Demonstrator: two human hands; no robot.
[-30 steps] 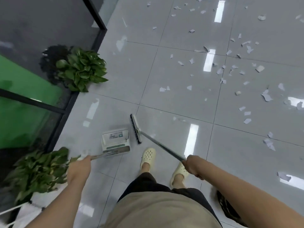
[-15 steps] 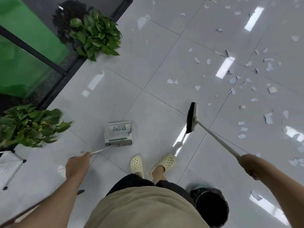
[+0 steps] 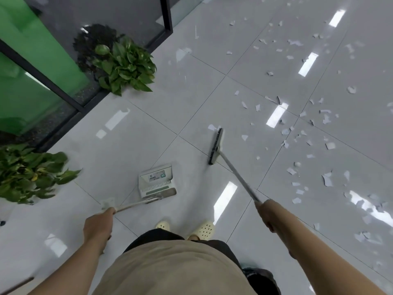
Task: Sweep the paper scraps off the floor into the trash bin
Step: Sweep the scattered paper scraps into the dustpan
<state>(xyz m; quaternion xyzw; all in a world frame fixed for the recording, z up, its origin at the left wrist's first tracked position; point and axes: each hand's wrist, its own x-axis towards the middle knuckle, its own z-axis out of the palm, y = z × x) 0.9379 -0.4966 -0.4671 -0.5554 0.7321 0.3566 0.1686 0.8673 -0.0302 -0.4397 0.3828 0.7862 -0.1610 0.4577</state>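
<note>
Trash bin (image 3: 262, 281): nearest item; dark rim partly hidden behind the person's body at the lower right, just behind the feet.
Left hand (image 3: 98, 225): grip curled round the end of the dustpan handle.
Right hand (image 3: 268, 211): grip clamped round the upper end of the broom shaft.
Dustpan (image 3: 157, 181): pale plastic, labelled, resting on the floor just ahead of the feet; no scraps seen in it.
Broom (image 3: 215, 146): flat head with dark bristles, angled on the floor beyond the dustpan, one scrap just beside its far tip.
Paper scraps (image 3: 327, 179): many small torn pieces scattered over the glossy floor tiles (image 3: 148, 135), ahead and to the right, thickest well beyond the broom head.
Handling, judged: scraps look very light and thin, likely to skid or flutter on the slick tile; short, low strokes suit. Hold stays high on the shaft for reach.
Potted plants (image 3: 125, 67): two, along the glass wall on the left.
</note>
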